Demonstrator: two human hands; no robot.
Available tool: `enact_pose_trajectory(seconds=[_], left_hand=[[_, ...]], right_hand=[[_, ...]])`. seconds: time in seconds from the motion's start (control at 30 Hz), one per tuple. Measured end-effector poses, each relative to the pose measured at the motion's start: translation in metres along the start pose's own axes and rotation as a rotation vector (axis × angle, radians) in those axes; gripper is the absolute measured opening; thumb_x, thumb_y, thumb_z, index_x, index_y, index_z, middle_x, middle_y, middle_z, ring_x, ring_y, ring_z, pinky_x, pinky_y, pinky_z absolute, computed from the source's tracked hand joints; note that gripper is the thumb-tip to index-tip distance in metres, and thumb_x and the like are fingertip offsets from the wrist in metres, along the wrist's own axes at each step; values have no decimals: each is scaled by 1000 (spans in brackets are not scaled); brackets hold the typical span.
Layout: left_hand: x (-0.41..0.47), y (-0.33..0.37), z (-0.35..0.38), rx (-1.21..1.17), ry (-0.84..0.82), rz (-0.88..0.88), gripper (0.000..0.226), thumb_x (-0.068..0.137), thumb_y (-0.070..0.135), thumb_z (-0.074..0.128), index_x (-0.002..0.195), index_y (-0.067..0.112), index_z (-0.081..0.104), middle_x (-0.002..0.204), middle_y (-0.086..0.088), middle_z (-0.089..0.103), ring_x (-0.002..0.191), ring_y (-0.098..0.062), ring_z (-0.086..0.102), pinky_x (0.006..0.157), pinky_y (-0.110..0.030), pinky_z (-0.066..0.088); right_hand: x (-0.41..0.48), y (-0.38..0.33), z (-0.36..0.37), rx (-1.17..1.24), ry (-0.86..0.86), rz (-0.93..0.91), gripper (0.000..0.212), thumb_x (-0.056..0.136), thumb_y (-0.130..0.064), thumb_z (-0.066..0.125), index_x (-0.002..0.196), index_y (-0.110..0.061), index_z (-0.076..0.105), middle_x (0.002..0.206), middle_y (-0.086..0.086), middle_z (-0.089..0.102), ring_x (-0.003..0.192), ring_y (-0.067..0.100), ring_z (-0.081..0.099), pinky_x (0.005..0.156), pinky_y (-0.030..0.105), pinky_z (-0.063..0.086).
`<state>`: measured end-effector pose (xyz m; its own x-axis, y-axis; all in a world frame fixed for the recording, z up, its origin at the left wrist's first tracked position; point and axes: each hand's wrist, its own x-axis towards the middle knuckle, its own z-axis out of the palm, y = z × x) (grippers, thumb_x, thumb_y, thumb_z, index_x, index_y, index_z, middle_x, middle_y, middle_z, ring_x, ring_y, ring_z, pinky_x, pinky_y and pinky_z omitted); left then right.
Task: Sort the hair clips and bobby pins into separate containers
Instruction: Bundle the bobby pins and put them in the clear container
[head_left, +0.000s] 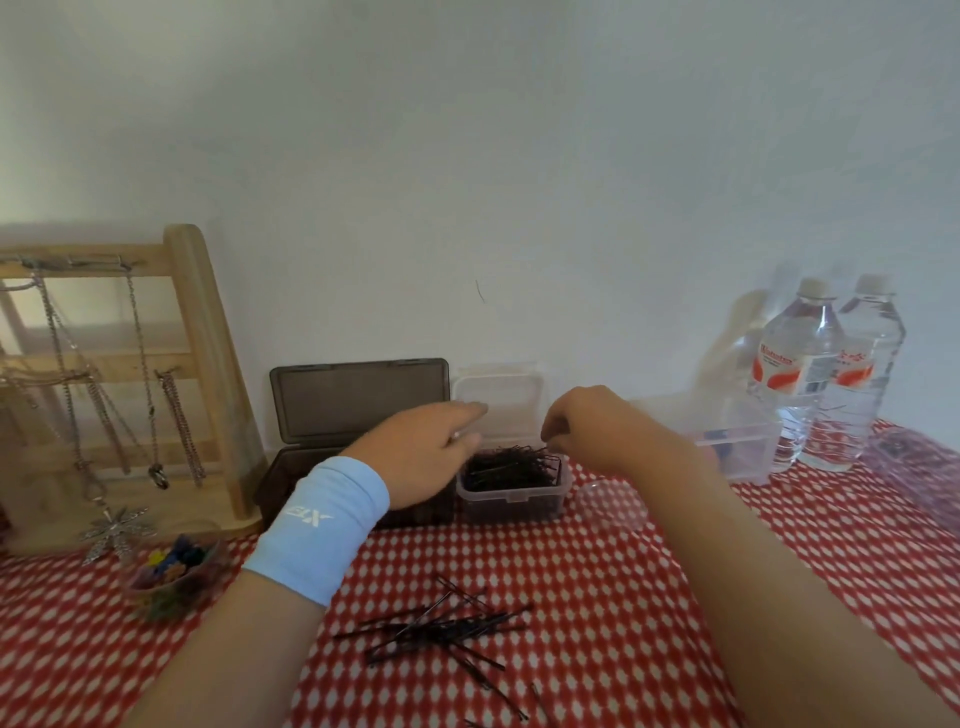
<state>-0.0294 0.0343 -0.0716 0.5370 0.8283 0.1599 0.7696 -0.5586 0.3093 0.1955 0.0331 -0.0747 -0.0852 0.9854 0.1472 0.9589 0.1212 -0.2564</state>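
Observation:
A small clear container (511, 500) with its lid up holds a heap of black bobby pins (506, 467). My right hand (587, 423) hovers over its right rim, fingertips pinched on a bobby pin above the heap. My left hand (428, 449), with a light blue wristband, rests against the container's left side, fingers spread. A loose pile of bobby pins (447, 631) lies on the red-and-white tablecloth (597, 597) near me. A small bowl of colourful hair clips (174, 571) sits at the left.
A dark box (358, 400) with its lid open stands left of the clear container. A wooden stand with necklaces (119, 374) fills the far left. Another clear box (737, 447) and two water bottles (831, 374) stand at the right, against the wall.

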Motion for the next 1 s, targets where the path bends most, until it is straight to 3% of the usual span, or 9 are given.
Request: enact_pose_trajectory(seconds=[0.17, 0.37, 0.43, 0.53, 0.63, 0.77, 0.87, 0.93, 1.0], left_hand=[[1, 8, 21, 237, -357, -28, 66, 104, 45, 34, 158, 18, 7, 166, 1, -2, 152, -14, -7, 124, -39, 6], [1, 9, 22, 255, -381, -45, 69, 104, 47, 32, 158, 16, 2, 165, 0, -7, 151, -16, -12, 123, -41, 6], [0, 9, 17, 167, -327, -48, 65, 104, 43, 36, 157, 15, 11, 165, -4, 9, 152, -18, 5, 122, -37, 12], [1, 5, 8, 29, -116, -68, 55, 103, 36, 40, 154, 20, 26, 153, -4, 41, 140, -21, 38, 115, -33, 31], [2, 2, 6, -84, 120, -45, 49, 102, 28, 45, 150, 24, 37, 147, 4, 50, 132, -14, 47, 112, -32, 36], [3, 8, 18, -543, 239, -64, 46, 96, 21, 60, 140, 29, 51, 126, 7, 65, 110, -6, 62, 103, -29, 46], [5, 10, 22, -767, 334, -112, 24, 96, 10, 60, 111, 26, 70, 98, 3, 75, 84, -14, 73, 89, -40, 58], [5, 11, 19, -864, 360, -153, 20, 95, 5, 60, 96, 20, 73, 89, -4, 77, 77, -22, 75, 81, -44, 60], [3, 11, 16, -933, 371, -174, 17, 94, 6, 62, 90, 17, 74, 89, -6, 77, 76, -23, 75, 74, -36, 62]], right_hand=[[2, -4, 1, -53, 30, 33, 9, 88, -13, 72, 92, -17, 79, 95, 0, 75, 89, 17, 68, 82, 32, 57], [-6, -1, -25, -190, 119, 69, 13, 92, -16, 64, 94, -22, 75, 98, -2, 72, 90, 19, 66, 78, 34, 56], [-10, -3, -33, -204, 148, 56, 11, 92, -21, 66, 92, -28, 74, 97, -6, 71, 90, 16, 65, 75, 32, 52], [-12, -14, -32, -160, 149, -5, 8, 91, -27, 67, 89, -33, 72, 94, -12, 68, 87, 12, 62, 72, 28, 46], [-11, -24, -24, -66, 141, -51, 8, 92, -29, 65, 90, -34, 72, 95, -14, 68, 90, 11, 62, 76, 31, 50], [-10, -27, -22, 104, 140, -71, 8, 92, -28, 65, 90, -31, 73, 95, -15, 69, 91, 8, 63, 82, 32, 53], [-10, -27, -24, 238, 152, -104, 6, 91, -27, 69, 88, -29, 74, 90, -16, 68, 82, 1, 60, 74, 22, 49], [-11, -28, -24, 288, 157, -128, 6, 90, -26, 72, 86, -29, 74, 87, -17, 68, 75, -6, 57, 67, 13, 41], [-11, -28, -25, 291, 144, -151, 7, 89, -25, 73, 84, -29, 74, 85, -18, 67, 71, -12, 56, 63, 9, 36]])
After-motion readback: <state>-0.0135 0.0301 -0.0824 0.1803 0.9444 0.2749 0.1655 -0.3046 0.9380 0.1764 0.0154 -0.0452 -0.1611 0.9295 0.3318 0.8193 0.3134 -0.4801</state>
